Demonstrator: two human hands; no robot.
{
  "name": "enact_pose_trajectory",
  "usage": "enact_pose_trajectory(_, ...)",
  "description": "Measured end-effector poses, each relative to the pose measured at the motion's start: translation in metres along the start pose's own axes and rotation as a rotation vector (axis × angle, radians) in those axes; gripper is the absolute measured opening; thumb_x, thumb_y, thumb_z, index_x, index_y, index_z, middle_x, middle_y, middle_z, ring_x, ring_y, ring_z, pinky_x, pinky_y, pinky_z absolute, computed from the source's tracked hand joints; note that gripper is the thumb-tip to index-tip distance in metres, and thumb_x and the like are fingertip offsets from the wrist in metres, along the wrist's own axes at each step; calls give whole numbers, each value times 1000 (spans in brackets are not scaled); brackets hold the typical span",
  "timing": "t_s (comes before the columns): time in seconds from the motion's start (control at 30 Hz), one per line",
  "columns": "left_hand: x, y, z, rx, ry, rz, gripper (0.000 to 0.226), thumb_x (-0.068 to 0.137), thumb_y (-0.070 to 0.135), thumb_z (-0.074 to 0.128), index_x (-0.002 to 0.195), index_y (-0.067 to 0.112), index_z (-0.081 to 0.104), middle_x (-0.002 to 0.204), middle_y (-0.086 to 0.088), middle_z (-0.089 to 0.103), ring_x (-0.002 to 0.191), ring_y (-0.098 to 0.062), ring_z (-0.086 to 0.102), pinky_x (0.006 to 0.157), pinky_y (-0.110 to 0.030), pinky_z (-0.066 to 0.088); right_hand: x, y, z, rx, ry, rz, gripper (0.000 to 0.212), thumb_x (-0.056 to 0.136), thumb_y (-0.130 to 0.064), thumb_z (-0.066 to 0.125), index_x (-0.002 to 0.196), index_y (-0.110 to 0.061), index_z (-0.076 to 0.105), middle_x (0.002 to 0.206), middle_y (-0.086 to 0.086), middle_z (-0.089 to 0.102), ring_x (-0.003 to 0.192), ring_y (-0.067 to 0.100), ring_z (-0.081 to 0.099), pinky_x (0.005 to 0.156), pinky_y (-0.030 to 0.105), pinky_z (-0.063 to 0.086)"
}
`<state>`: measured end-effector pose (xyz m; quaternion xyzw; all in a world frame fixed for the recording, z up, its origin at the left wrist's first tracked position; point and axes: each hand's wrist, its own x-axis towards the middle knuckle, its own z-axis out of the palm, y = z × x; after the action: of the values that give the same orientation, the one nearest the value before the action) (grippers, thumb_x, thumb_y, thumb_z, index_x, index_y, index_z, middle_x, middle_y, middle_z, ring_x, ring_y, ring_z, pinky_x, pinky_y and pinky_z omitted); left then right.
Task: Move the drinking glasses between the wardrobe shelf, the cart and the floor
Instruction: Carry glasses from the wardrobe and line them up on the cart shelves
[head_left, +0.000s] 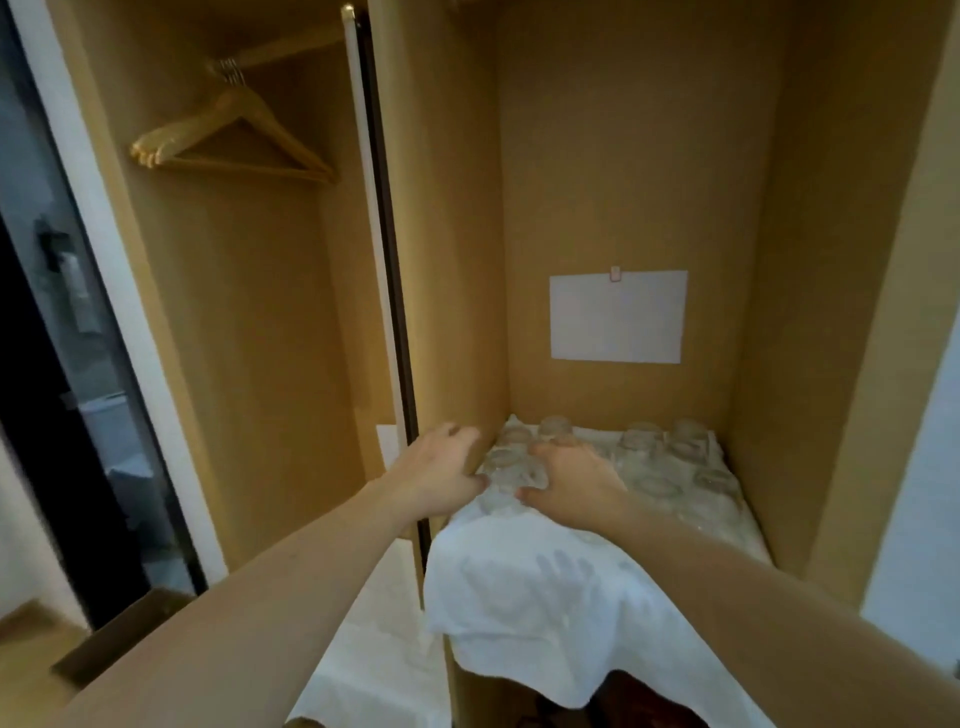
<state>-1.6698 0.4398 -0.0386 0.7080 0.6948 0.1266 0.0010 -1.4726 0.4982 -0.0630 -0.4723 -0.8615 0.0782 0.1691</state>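
Several clear drinking glasses (644, 447) stand upside down on a white cloth (545, 597) that covers the wardrobe shelf and hangs over its front edge. My right hand (576, 475) reaches over the left group of glasses, its fingers curled around one glass (511, 467). My left hand (447, 462) rests on the front edge of the wooden divider panel (441, 260), with the thumb near the same glasses. Blur hides whether the left hand touches a glass.
A white sheet of paper (618, 317) is pinned to the back wall above the shelf. Wooden hangers (234, 140) hang in the left compartment. A dark glass door (67, 364) stands at the far left. White fabric (374, 649) lies below the shelf.
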Motion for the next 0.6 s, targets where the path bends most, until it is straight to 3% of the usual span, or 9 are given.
enact_pose_trajectory(0.1,27,6,5,-39,-15,84,61,92,49,62,145,24,46,141,-6,49,129,-28,49,100,-35,44,10,20,-3,-32,-20,84,58,85,-55,63,137,-31,55,134,1,60,126,28,53,98,40,50)
enact_pose_trajectory(0.2,61,14,12,-26,-6,164,61,91,50,62,144,23,47,136,-4,51,126,-27,49,102,-39,46,29,40,-11,15,28,133,43,85,-49,62,125,-30,63,118,-1,68,114,24,62,83,31,50)
enact_pose_trajectory(0.3,95,21,21,25,-15,220,56,91,48,61,140,22,50,132,-4,51,121,-28,50,98,-41,48,51,57,-17,-45,-17,148,40,88,-51,57,118,-26,64,116,3,67,111,26,62,86,31,48)
enact_pose_trajectory(0.43,148,30,31,35,-26,232,54,91,47,62,134,18,51,129,-6,51,120,-29,50,93,-39,47,84,94,-24,-42,13,206,37,87,-51,62,105,-19,62,110,7,65,102,26,62,74,31,48)
enact_pose_trajectory(0.53,193,39,39,54,-90,247,52,92,48,62,129,13,53,125,-9,52,119,-31,52,86,-35,45,110,128,-32,-34,33,250,54,89,-52,64,131,-19,59,128,7,60,116,26,57,92,39,53)
enact_pose_trajectory(0.6,226,45,46,15,-100,261,60,92,49,61,140,14,50,134,-10,51,125,-32,51,95,-37,49,129,153,-38,-6,41,306,61,90,-52,64,141,-21,54,141,7,53,128,28,51,102,43,49)
